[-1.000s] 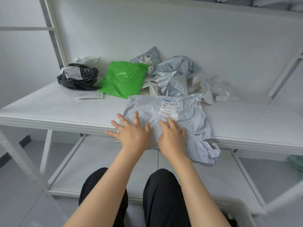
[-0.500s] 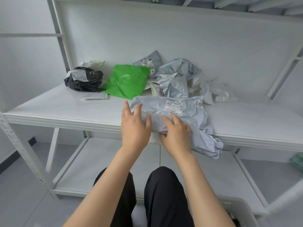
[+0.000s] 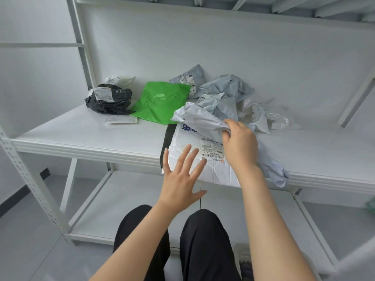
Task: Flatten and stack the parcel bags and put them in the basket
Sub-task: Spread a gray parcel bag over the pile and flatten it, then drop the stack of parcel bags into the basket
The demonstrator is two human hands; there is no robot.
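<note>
Probably light, limp and slippery, the grey bag [image 3: 199, 122] bunches where the right hand [image 3: 240, 147] grips it; better pinch its edges. The left hand [image 3: 178, 183] is spread, holding nothing.

We are in a plain stockroom or parcel-sorting room rather than a home. A white metal rack fills the view: slotted uprights [image 3: 19, 167], a middle shelf [image 3: 71, 130], a lower shelf [image 3: 125, 199] and bare beams [image 3: 324, 9] overhead. The walls are blank white, and the grey floor [image 3: 24, 250] meets a dark skirting strip [image 3: 43, 173]. Used courier bags heap toward the middle shelf's back edge: a black bag [image 3: 113, 100], a green bag [image 3: 160, 102] and crumpled grey bags [image 3: 227, 88]. At the front edge, a white bag [image 3: 213, 173] carries a barcoded shipping label [image 3: 212, 153].
</note>
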